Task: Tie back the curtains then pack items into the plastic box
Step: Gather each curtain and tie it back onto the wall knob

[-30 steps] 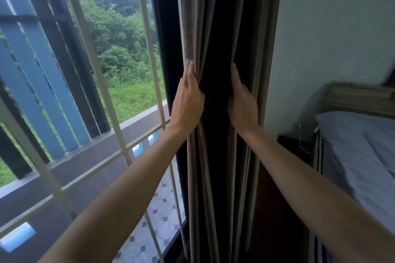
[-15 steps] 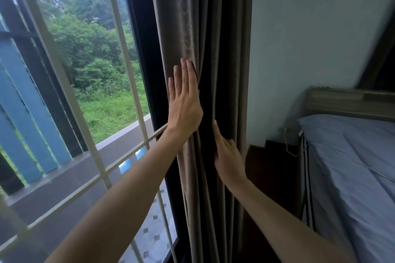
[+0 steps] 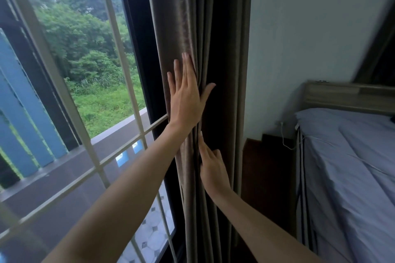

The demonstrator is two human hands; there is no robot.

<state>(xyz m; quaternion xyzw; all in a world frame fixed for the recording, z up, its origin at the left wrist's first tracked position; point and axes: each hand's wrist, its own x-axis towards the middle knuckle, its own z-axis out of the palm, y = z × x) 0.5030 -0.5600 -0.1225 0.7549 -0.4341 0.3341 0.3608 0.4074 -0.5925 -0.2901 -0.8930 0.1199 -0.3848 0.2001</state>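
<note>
A brown curtain [image 3: 205, 28] hangs gathered in folds between the window and the wall. My left hand [image 3: 186, 96] lies flat on the curtain's left folds, fingers straight and pointing up, thumb spread to the right. My right hand [image 3: 212, 168] is lower, with its fingers reaching into a dark fold of the curtain; I cannot tell whether it pinches fabric. No tie-back and no plastic box are in view.
A window with a white grille [image 3: 119, 53] fills the left side, with a balcony ledge and trees beyond. A bed with grey-blue bedding [image 3: 350, 166] stands at the right. A dark wooden nightstand [image 3: 267, 166] sits between curtain and bed, with a white cable [image 3: 285, 136] above it.
My right hand has dropped from beside my left hand to well below it on the curtain. My left hand has flattened, its fingers straightened. The view has shifted to the right.
</note>
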